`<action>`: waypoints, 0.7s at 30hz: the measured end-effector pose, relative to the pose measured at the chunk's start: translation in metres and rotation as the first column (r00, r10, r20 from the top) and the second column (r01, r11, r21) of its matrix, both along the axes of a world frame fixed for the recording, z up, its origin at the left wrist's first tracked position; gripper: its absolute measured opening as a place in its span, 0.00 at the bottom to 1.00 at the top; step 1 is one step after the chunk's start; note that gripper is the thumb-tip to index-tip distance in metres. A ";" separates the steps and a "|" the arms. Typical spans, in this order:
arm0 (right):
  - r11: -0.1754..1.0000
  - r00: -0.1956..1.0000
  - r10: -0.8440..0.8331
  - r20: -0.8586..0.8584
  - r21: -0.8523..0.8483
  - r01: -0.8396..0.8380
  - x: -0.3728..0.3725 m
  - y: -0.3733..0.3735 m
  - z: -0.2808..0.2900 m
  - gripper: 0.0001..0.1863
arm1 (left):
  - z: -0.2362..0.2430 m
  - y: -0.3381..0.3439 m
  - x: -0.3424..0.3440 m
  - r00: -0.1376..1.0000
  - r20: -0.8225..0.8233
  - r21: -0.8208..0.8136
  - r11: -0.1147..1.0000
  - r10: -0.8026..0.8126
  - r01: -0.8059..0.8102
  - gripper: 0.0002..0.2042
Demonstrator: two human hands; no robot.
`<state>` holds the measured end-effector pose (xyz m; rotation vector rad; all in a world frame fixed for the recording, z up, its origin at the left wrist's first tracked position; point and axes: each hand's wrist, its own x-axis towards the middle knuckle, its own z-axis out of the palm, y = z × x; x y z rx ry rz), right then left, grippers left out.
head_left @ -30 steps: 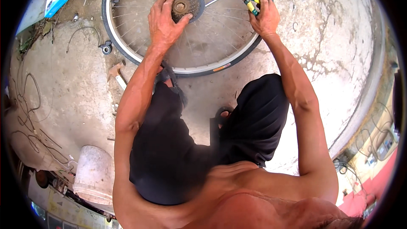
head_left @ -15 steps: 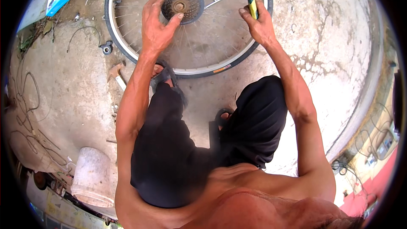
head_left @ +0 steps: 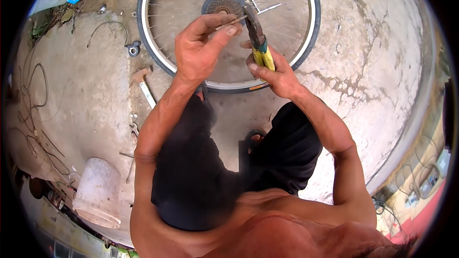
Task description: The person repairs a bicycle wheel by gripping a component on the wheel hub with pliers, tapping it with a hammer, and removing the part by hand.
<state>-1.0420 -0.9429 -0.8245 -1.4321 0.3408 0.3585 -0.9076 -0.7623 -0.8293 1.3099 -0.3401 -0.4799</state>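
My right hand (head_left: 277,74) is wrapped round the yellow and green handles of a pair of pliers (head_left: 255,29), whose dark jaws point away from me. Between the thumb and fingertips of my left hand (head_left: 197,50) is a thin rod-like piece (head_left: 234,22), its far end against the plier jaws. I cannot tell whether the jaws grip it. Beneath both hands a bicycle wheel (head_left: 314,24) lies flat on the ground. Its rusty sprocket cluster (head_left: 215,4) is partly covered by my left fingers and the pliers.
A metal tool with a crossbar (head_left: 256,5) lies across the spokes. Left of the wheel are a hammer (head_left: 147,91), a small clamp-like part with a cable (head_left: 133,48) and a wrench (head_left: 134,128). A dirty white bucket (head_left: 98,186) is at the lower left.
My right hand brought the pliers leftward and nearer to me, over the wheel. My left hand moved right and nearer, off the sprockets, fingers now pinched on the thin piece.
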 end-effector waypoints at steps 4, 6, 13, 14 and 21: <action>0.993 0.999 0.044 -0.006 0.107 -0.043 0.004 0.003 -0.001 0.27 | 0.002 0.006 -0.002 1.000 0.004 -0.067 0.997 0.026 -0.026 0.12; 0.987 0.999 0.051 -0.009 0.153 -0.049 0.006 0.007 -0.005 0.28 | 0.006 0.008 -0.003 0.999 0.010 -0.059 0.997 0.048 -0.047 0.12; 0.964 0.995 0.100 0.016 0.246 -0.101 0.009 0.017 -0.006 0.29 | 0.013 0.028 -0.007 0.998 0.033 -0.104 0.994 0.048 -0.044 0.13; 0.964 0.995 0.103 0.017 0.245 -0.104 0.009 0.018 -0.007 0.29 | 0.014 0.029 -0.007 0.998 0.034 -0.104 0.993 0.051 -0.047 0.13; 0.978 0.980 0.201 0.016 0.051 -0.201 0.003 0.011 -0.017 0.30 | 0.010 0.032 -0.007 0.992 0.119 -0.004 0.999 0.053 -0.053 0.11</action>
